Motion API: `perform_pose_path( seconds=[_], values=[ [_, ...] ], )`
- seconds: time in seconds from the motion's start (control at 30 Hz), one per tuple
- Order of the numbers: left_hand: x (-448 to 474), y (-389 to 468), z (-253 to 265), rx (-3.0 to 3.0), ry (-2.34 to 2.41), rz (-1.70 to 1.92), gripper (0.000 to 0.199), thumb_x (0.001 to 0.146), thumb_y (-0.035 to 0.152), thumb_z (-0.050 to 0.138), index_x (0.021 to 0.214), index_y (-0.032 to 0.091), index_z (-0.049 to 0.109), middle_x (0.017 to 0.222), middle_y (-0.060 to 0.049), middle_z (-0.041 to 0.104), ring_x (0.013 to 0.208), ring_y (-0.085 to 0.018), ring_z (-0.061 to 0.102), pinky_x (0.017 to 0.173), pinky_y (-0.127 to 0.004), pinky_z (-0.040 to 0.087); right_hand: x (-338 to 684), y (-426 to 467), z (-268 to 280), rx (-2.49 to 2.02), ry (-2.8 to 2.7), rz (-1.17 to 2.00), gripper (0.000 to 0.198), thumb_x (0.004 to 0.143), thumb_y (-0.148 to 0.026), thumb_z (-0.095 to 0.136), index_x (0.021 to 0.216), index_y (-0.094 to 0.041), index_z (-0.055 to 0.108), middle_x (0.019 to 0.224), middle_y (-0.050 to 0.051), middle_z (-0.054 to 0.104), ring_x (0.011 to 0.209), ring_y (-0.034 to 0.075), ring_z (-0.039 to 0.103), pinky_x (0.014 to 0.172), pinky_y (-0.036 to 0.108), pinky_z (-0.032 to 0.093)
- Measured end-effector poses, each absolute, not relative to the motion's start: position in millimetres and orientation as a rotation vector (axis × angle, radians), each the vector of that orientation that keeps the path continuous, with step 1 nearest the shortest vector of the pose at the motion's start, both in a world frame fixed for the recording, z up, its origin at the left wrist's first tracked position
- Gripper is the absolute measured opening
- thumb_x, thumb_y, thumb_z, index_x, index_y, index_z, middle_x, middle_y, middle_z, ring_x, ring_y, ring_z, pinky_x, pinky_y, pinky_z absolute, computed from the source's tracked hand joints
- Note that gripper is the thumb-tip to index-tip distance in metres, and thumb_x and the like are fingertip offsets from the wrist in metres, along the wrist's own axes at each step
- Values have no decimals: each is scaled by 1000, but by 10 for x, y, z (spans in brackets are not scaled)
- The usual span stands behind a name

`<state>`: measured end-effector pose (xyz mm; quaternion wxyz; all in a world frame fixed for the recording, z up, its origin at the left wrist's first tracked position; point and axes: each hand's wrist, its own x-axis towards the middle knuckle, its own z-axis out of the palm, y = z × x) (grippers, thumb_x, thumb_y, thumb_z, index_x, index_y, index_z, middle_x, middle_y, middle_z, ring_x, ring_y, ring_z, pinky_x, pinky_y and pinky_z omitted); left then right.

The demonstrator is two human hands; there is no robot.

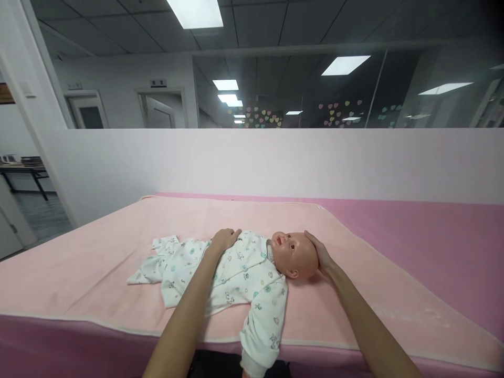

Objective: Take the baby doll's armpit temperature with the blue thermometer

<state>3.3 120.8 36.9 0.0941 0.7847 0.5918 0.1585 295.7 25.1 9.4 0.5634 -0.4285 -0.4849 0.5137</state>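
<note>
A baby doll [296, 254] lies on its back with its head to the right. It wears a white printed two-piece outfit [240, 270] with teal and grey motifs. Across the doll's belly rests my left hand [226, 239], palm down, fingers lying over the cloth. My right hand [319, 254] cups the crown of the doll's head, thumb side up; part of its fingers is hidden behind the head. One sleeve [264, 328] hangs over the near edge of the table, and the trouser legs [159, 268] spread to the left.
A pink padded blanket [110, 262] covers the magenta table cloth [413, 236]. Behind stands a white half wall [275, 163] topped with glass. A small table [27, 169] with stacked items is at the far left, beyond an opening.
</note>
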Motion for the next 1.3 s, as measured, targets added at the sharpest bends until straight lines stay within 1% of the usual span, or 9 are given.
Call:
perform_pose_path(
  seconds=[0.1,0.27,0.37,0.6,0.77,0.83,0.93,1.0,1.3],
  values=[
    [38,1129,374,2292,1832,448,60,81,59,21,80,17,63,91,-15,67,87,-29,60,74,-36,42,2956,240,14,-1039,-1017,1342,54,77,-58,42,100,-14,63,96,11,69,90,26,64,79,36,50],
    [41,1055,406,2253,1912,408,63,80,62,20,86,16,62,95,-16,66,89,-31,60,76,-40,41,2889,177,88,-1050,-1009,1471,62,79,-62,33,109,-15,59,100,11,67,89,26,64,78,40,49],
    [27,1074,429,2248,1908,388,65,79,63,19,91,16,61,100,-17,65,92,-32,59,75,-40,42,2822,103,164,-1032,-1065,1456,62,81,-61,28,108,-15,60,101,13,67,88,26,64,78,42,48],
    [-4,1134,437,2238,1887,330,68,78,66,17,93,17,62,106,-15,64,97,-32,58,78,-40,43,2817,135,113,-1128,-1297,1186,46,85,-47,34,98,-15,65,89,10,70,80,23,65,71,40,50],
    [-14,1193,401,2213,1915,272,73,77,68,15,91,14,63,105,-17,64,96,-33,59,77,-40,44,2908,300,77,-1089,-820,836,18,71,-33,55,71,-18,66,72,6,69,73,23,64,71,35,51],
    [-19,1228,382,2212,1917,261,75,76,69,16,92,14,63,107,-17,63,98,-32,59,76,-39,45,2900,300,116,-1042,-784,658,17,69,-33,57,72,-18,65,77,5,69,78,22,64,76,34,49],
    [-25,1265,359,2216,1913,251,76,76,69,14,93,14,63,106,-17,63,99,-32,58,76,-37,45,2838,241,181,-1039,-1063,406,24,72,-38,56,78,-19,67,88,6,68,88,23,61,83,36,46],
    [-27,1275,352,2218,1906,244,76,76,70,14,93,14,63,106,-17,64,99,-32,58,75,-37,45,2803,207,202,-1083,-1269,338,25,73,-39,55,83,-20,68,92,5,68,93,23,59,85,36,44],
    [-32,1228,346,2224,1891,273,78,76,70,13,94,14,64,105,-17,64,97,-31,59,77,-38,44,2871,247,192,-1047,-1323,724,37,73,-49,56,93,-20,66,105,6,65,103,24,55,91,36,41]
  ],
)
